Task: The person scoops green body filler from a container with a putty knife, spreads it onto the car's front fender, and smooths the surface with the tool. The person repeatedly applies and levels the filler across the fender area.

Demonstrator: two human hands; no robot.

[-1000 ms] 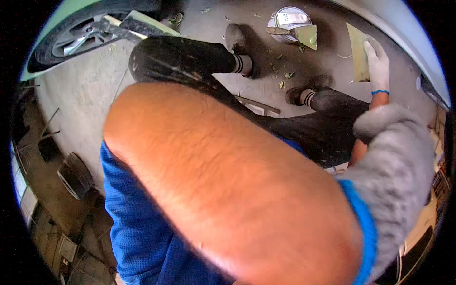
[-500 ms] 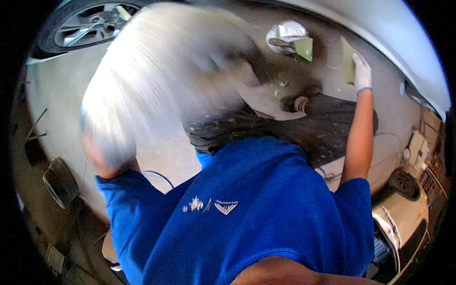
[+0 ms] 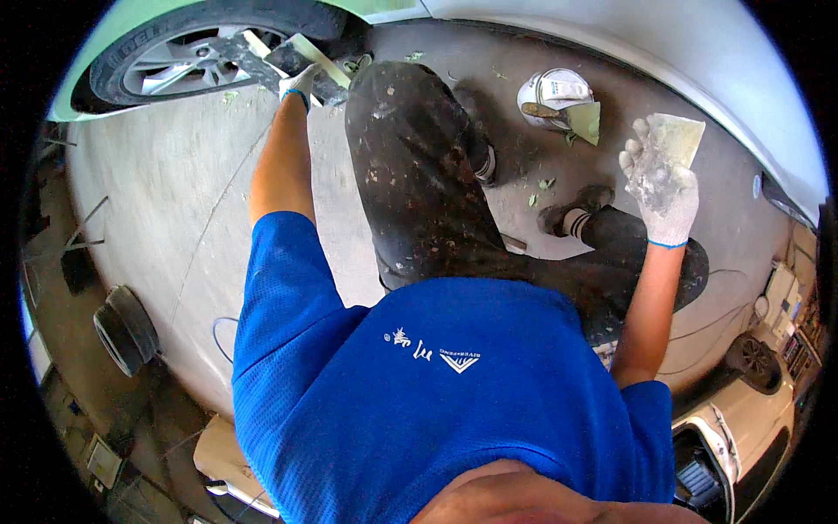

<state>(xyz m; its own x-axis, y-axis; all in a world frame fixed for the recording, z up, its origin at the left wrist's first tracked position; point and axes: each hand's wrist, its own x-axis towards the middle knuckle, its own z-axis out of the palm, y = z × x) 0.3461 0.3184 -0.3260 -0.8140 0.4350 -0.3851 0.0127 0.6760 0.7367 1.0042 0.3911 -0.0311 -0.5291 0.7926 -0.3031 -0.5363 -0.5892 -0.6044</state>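
Observation:
My left hand [image 3: 298, 86], in a white glove, is closed round a flat dark piece [image 3: 290, 58] with a pale green strip along one side. It is held beside the car wheel [image 3: 196, 61], over a grey plate-like thing that is partly hidden. On the right, my right hand [image 3: 663, 188] is gloved, its palm turned up and smeared grey, the fingers curled. A flat pale green spreader [image 3: 681, 138] sticks out past those fingers; where they grip it is hidden. Between my hands, a putty knife [image 3: 559, 113] with a green-coated blade lies across a white tub [image 3: 546, 87].
A pale car body [image 3: 681, 52] curves along the far right. My bent legs [image 3: 419, 175] take up the middle, with green scraps [image 3: 546, 184] on the floor near my shoes. Tyres [image 3: 127, 332] stand at left, and another car [image 3: 742, 393] is at lower right.
My left arm, with a large blurred white shape around it before, now reaches forward to the wheel, and that shape is gone. My right hand has turned palm up with the spreader, lying flatter.

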